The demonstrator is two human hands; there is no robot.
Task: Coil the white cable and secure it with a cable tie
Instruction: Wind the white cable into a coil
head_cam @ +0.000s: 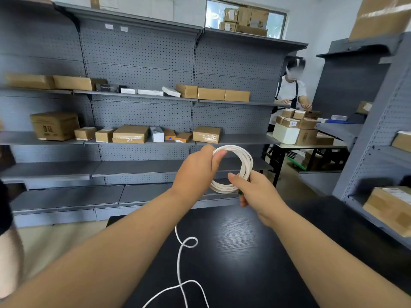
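Over on the left, a loose tail of the white cable (178,263) snakes across the black table (255,241) with one small kink-loop in it, and that length is not yet wound in. Moving across, the left hand (195,172) grips the coil (245,160) on its left side, fingers curled round the bundled turns and thumb pressed over the top. The coil itself is held up in the air above the table's far edge, several turns lying fairly neat. Then the right hand (259,192) pinches the lower right of the bundle between thumb and curled fingers. A small green piece (240,192) peeks out just beneath it, tie or connector, I cannot tell. This looks like the winding step, so the good play is left hand as anchor, right hand feeding each new turn at the same size as the rest. Let the cable roll to shed that kink before it reaches the coil, and no tie until the tail is all in.
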